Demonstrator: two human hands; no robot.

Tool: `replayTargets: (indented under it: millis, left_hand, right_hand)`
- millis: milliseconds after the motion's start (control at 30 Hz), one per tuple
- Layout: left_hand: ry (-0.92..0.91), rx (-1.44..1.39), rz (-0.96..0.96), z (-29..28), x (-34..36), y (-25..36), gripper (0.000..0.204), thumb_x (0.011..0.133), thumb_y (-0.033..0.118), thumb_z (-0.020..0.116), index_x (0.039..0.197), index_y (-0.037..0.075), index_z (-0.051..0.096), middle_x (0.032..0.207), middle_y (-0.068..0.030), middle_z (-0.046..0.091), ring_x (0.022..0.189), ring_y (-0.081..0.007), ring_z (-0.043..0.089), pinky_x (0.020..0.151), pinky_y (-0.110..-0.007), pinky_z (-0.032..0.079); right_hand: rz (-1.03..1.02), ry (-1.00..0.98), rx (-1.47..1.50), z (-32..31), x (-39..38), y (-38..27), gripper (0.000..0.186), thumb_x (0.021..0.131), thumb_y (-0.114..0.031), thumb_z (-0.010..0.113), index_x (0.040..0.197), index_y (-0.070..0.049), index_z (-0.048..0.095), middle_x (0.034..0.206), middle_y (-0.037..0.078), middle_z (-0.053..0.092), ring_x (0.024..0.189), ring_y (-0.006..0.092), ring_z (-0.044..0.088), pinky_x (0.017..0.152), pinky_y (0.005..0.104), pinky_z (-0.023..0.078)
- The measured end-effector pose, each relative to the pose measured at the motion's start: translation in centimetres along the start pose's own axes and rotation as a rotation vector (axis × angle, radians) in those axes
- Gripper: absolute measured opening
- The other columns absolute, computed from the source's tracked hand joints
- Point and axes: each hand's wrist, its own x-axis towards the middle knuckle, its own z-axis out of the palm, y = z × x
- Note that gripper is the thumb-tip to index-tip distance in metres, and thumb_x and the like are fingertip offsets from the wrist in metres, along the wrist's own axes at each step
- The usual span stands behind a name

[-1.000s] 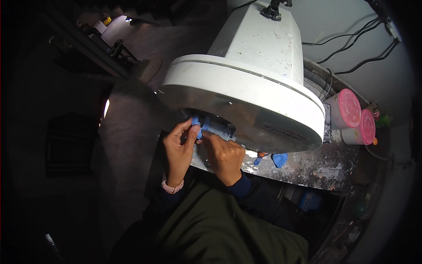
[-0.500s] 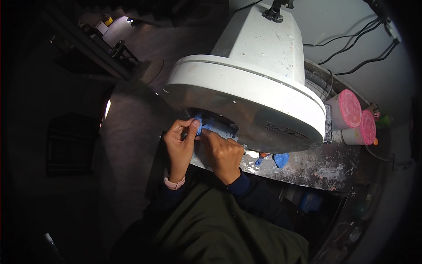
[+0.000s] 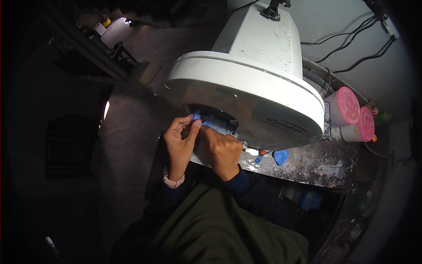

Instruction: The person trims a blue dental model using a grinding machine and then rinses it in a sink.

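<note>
Both hands meet under the front lip of the big white machine (image 3: 259,92), where a small blue piece (image 3: 214,125) sits at the dark opening in its underside, likely held there so it stays lined up with that opening. The left hand (image 3: 179,147) pinches the piece's near end between thumb and forefinger, wrist bent upward. The right hand (image 3: 223,152) curls over it knuckles up, fingers closed around it. Two pink-lidded tubs (image 3: 351,114) stand right of the machine on the spattered table (image 3: 316,165).

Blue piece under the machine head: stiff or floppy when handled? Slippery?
Probably stiff: the blue piece keeps a straight shape between the left hand and right hand. Likely light, since fingertips alone pinch it. Grip looks secure, but surface texture is too small to judge.
</note>
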Motion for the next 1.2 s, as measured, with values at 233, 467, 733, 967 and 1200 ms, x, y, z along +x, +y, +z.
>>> replayTargets:
  millis: [233, 467, 733, 967, 1200]
  left_hand:
    - [-0.025, 0.061, -0.033, -2.2, -1.4, 0.5, 0.031, 0.087, 0.0, 0.071, 0.116, -0.008, 0.062, 0.1, -0.0095, 0.067, 0.084, -0.0084, 0.061, 0.067, -0.019, 0.053]
    - [-0.152, -0.048, 0.054, -3.5, -2.9, 0.5, 0.031, 0.085, -0.005, 0.068, 0.116, -0.007, 0.064, 0.105, -0.0102, 0.066, 0.086, -0.0098, 0.062, 0.068, -0.018, 0.053]
    - [-0.301, 0.253, 0.209, -4.1, -4.3, 0.7, 0.039, 0.077, -0.009, 0.074, 0.114, -0.005, 0.065, 0.108, -0.0156, 0.066, 0.095, -0.0183, 0.066, 0.076, -0.025, 0.057]
    - [-0.287, 0.387, 0.389, -3.6, -5.0, 0.7, 0.035, 0.072, -0.007, 0.077, 0.106, -0.002, 0.07, 0.104, -0.0137, 0.07, 0.098, -0.0259, 0.069, 0.077, -0.03, 0.057]
    - [-0.264, 0.398, 0.455, -2.9, -5.0, 0.9, 0.036, 0.069, -0.009, 0.075, 0.104, -0.003, 0.071, 0.102, -0.0136, 0.072, 0.099, -0.0302, 0.068, 0.087, -0.036, 0.054]
  right_hand:
    - [0.003, 0.08, 0.305, -2.7, -1.1, 0.6, 0.017, 0.08, -0.012, 0.076, 0.095, -0.008, 0.069, 0.077, 0.004, 0.069, 0.049, 0.0178, 0.058, 0.047, 0.028, 0.042]
    - [0.284, -0.043, 0.417, -3.3, -1.5, 0.5, 0.02, 0.087, -0.019, 0.072, 0.102, -0.006, 0.068, 0.084, 0.008, 0.068, 0.059, 0.0253, 0.064, 0.05, 0.0337, 0.047]
    - [0.229, -0.089, 0.396, -2.6, -2.2, 0.9, 0.012, 0.092, -0.017, 0.065, 0.096, -0.006, 0.065, 0.086, 0.008, 0.066, 0.065, 0.0311, 0.064, 0.054, 0.0382, 0.048]
    - [0.192, -0.091, 0.408, -2.4, -2.6, 1.3, 0.01, 0.083, -0.003, 0.065, 0.092, -0.006, 0.063, 0.087, 0.007, 0.064, 0.069, 0.0316, 0.064, 0.057, 0.0388, 0.047]
    - [0.219, -0.034, 0.402, -2.1, -2.8, 1.1, 0.013, 0.077, 0.002, 0.063, 0.088, -0.005, 0.062, 0.082, 0.008, 0.063, 0.065, 0.032, 0.063, 0.055, 0.038, 0.046]
